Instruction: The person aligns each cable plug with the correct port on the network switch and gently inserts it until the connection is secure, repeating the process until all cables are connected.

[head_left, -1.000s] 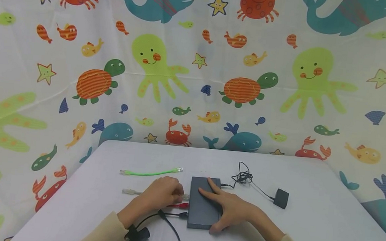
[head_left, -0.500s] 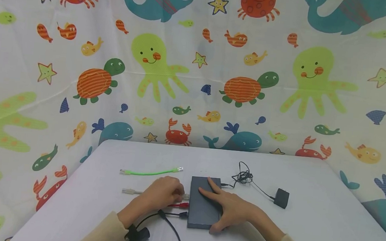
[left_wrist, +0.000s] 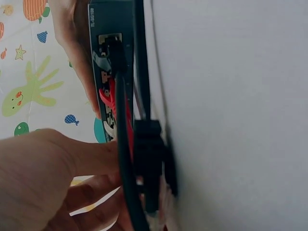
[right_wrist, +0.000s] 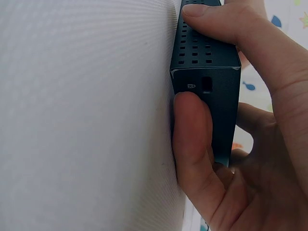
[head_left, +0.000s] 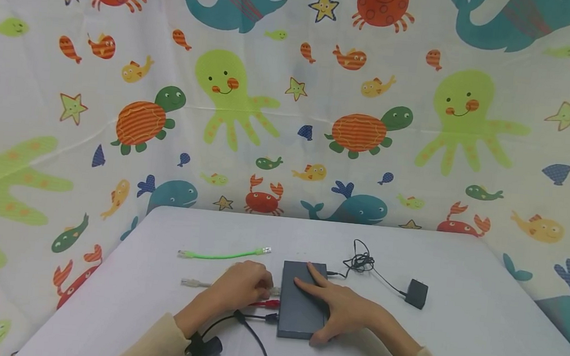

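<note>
A dark network switch [head_left: 299,306] lies flat in the middle of the table, its ports facing left. My right hand [head_left: 342,310] grips it from the right, fingers spread over the top and thumb at the near edge. In the right wrist view two digits press against the sides of the switch [right_wrist: 224,110]. My left hand [head_left: 240,281] pinches the grey network cable [head_left: 196,283] near its plug at the ports; the fingertips are partly hidden. Below it, a red cable plug [head_left: 272,303] and a black cable plug [head_left: 271,317] sit in ports, also visible in the left wrist view.
A short green network cable [head_left: 227,257] lies behind my left hand. At the back right, a coiled black cord [head_left: 359,261] runs from the switch to a power adapter [head_left: 415,293]. The black cable [head_left: 258,339] loops toward the table's near edge. A sea-animal curtain [head_left: 288,144] hangs behind.
</note>
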Demonstrator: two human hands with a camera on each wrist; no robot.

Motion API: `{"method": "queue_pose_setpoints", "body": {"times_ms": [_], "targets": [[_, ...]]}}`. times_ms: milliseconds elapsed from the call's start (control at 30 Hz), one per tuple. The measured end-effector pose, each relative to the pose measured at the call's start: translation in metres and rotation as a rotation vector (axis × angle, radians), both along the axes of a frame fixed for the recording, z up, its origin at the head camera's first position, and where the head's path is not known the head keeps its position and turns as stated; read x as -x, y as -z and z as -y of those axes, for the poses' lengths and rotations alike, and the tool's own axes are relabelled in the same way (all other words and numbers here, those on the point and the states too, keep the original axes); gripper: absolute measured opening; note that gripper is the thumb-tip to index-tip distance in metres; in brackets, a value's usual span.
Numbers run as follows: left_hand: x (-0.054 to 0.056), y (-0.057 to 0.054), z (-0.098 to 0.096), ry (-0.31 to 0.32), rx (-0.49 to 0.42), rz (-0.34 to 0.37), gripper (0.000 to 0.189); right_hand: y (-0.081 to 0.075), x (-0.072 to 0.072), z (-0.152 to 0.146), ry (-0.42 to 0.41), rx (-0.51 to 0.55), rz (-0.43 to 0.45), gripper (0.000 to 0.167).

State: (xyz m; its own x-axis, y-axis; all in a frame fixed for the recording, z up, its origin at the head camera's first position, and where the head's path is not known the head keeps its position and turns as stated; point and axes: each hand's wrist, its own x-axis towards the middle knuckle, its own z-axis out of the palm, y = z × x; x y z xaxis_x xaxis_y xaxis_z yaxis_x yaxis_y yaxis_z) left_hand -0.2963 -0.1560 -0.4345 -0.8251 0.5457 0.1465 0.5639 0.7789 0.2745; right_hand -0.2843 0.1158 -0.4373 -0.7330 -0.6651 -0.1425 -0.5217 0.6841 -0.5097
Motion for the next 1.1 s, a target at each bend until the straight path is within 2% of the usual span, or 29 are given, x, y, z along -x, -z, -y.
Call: {"method": "queue_pose_setpoints", "body": {"times_ms": [267, 567, 833, 1100], "targets": [[0.0, -0.0009, -0.0012, -0.016, -0.006, 0.017, 0.014, -0.0011, 0.0, -0.0007, -0.003, -0.002, -0.006, 0.104], [-0.0005, -0.0014, -0.0009, -0.003, 0.012, 0.01, 0.014, -0.0026, -0.0007, 0.0001, -0.009, 0.013, 0.009, 0.104], [0.0012, -0.001, 0.0008, -0.007, -0.002, 0.048, 0.014, -0.001, 0.0011, 0.0003, 0.002, 0.002, 0.019, 0.104], [0.0022, -0.0009, -0.0013, -0.001, 0.008, 0.054, 0.013, 0.0009, 0.001, -0.0017, -0.001, 0.0, 0.01, 0.104]]}}
